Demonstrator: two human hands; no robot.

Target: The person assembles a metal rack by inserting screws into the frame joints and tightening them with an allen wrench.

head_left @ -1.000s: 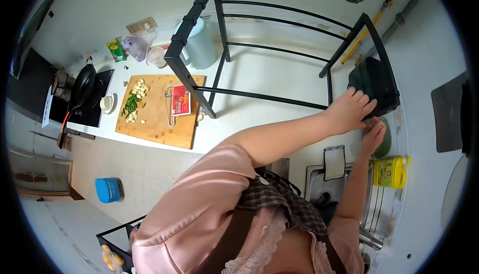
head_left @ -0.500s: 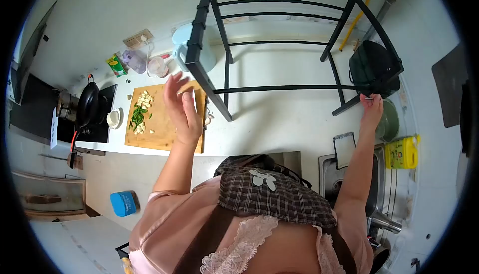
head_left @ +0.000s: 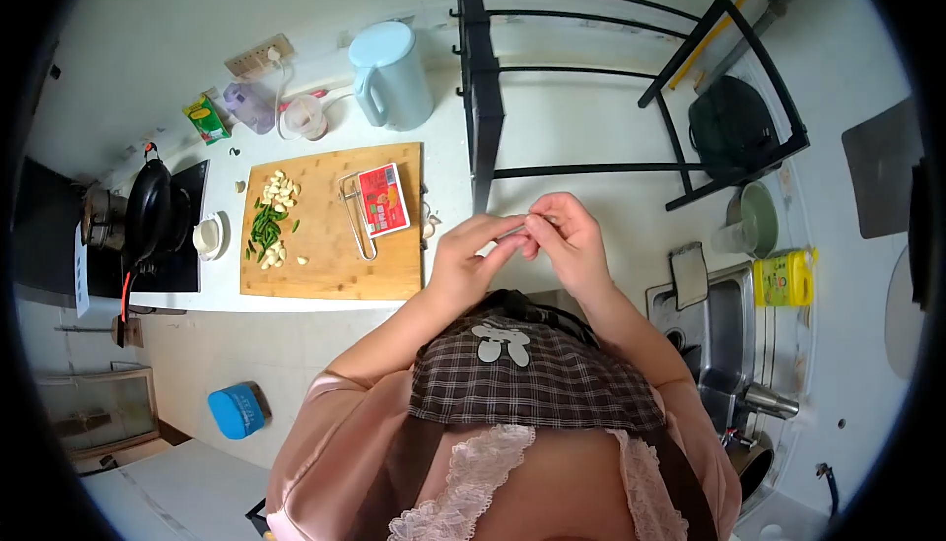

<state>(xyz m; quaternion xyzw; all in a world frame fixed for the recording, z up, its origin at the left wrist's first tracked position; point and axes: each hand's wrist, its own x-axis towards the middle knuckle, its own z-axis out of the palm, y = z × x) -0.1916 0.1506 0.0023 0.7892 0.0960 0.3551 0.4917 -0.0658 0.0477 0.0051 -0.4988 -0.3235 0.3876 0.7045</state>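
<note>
Object (head_left: 512, 232), slim, lies between left hand (head_left: 463, 261) and right hand (head_left: 577, 251), pinched in each nearly closed grip.

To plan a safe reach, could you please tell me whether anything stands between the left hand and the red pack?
Only a few small cloves lie between the left hand and the red pack, beside the board.

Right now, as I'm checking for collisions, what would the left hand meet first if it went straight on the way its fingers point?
Likely the right hand, directly ahead of the left hand; a small slim object shows between them, though exact contact is unclear.
</note>
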